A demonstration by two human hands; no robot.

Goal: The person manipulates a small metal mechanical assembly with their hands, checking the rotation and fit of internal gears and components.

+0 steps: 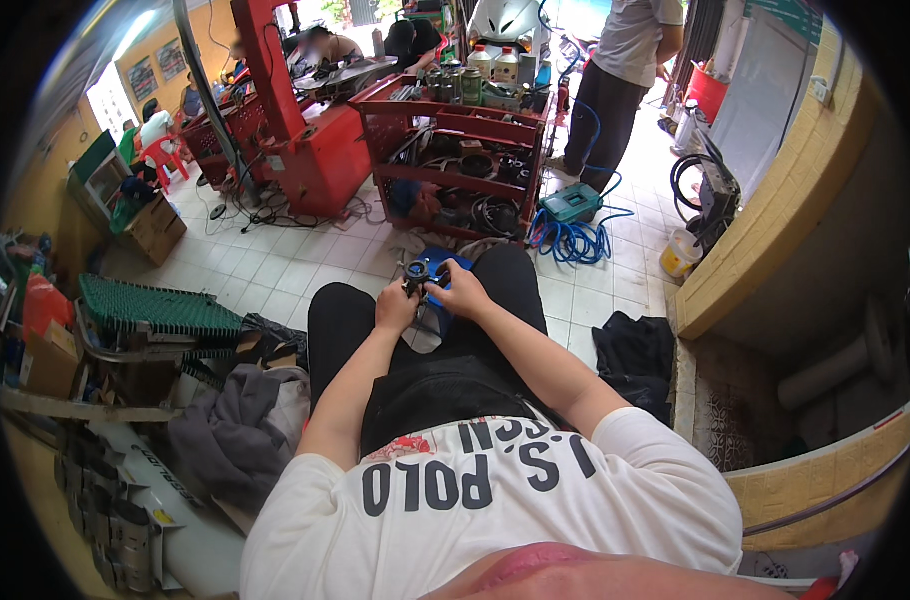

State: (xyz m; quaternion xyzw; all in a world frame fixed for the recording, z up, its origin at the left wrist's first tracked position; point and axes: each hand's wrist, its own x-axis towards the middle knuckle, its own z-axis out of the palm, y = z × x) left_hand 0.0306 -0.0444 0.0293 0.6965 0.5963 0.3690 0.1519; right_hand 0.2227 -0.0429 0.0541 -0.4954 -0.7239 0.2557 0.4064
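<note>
Between my knees, both hands hold a small dark mechanical part with a round, ring-like mouth [417, 270]; its exact kind is too small to make out. My left hand [396, 306] is closed round its near left side. The fingers of my right hand [462, 293] are bent and pinch at its right side, where a dark piece sticks out. Below the part shows a blue object [435, 318], mostly hidden by my hands and legs.
Ahead stands a red tool cart [455, 225] loaded with bottles, cans and parts. A teal case [571, 203] and a coiled blue hose [572, 243] lie right of it. A person [630, 60] stands beyond. At left is a green woven folding chair [160, 305]; a white bucket [681, 253] stands right.
</note>
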